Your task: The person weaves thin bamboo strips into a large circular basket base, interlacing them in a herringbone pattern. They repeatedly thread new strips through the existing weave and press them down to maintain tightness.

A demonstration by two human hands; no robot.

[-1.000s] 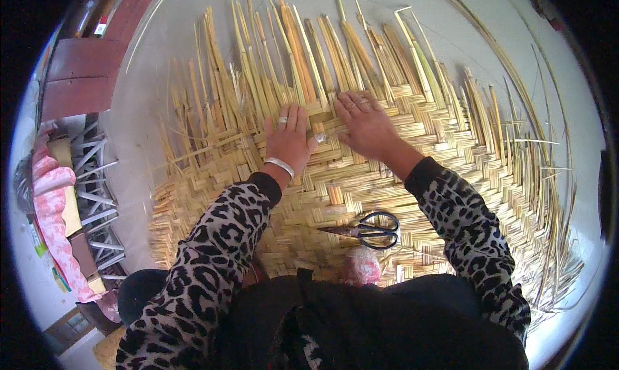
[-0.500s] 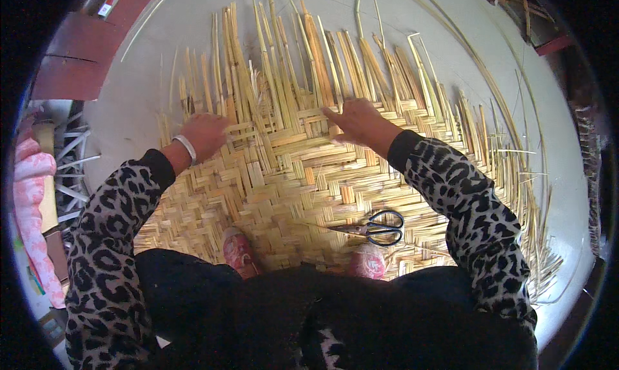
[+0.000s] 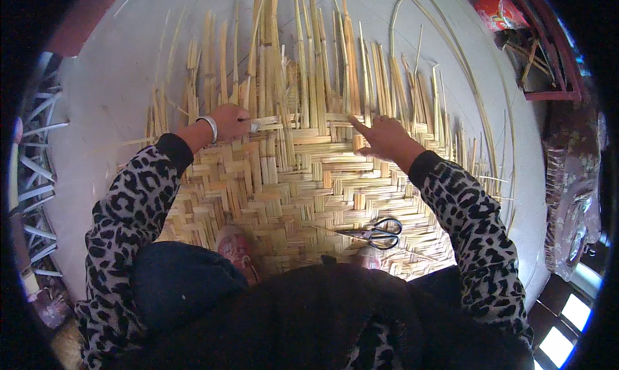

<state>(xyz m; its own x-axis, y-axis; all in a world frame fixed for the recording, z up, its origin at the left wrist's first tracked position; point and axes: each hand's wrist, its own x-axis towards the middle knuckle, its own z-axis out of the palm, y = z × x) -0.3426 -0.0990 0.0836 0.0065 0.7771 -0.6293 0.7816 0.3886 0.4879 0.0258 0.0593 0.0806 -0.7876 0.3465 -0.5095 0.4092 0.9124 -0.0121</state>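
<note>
A half-woven mat (image 3: 303,202) of flat, straw-coloured reed strips lies beneath me, its loose strip ends (image 3: 316,67) fanning out at the far side. My left hand (image 3: 231,122), with a pale bracelet at the wrist, is closed at the far edge of the weave. A crosswise reed strip (image 3: 267,121) runs out from its fingers. Farther right along the same row, my right hand (image 3: 388,138) has its index finger stretched out and thumb apart, touching the weave near upright strips. Scissors (image 3: 374,233) with black loop handles rest on the mat nearer me.
My shoes (image 3: 235,249) stand on the near part of the mat. Long thin reeds (image 3: 474,80) curve over the grey floor (image 3: 97,106) at right. A metal-barred rack (image 3: 39,176) stands at left; a dark red shelf (image 3: 548,48) is at the far right.
The view has shifted. My left hand has moved right along the weave's edge, its fingers now curled in tighter. My right hand stays by the edge, index finger still extended.
</note>
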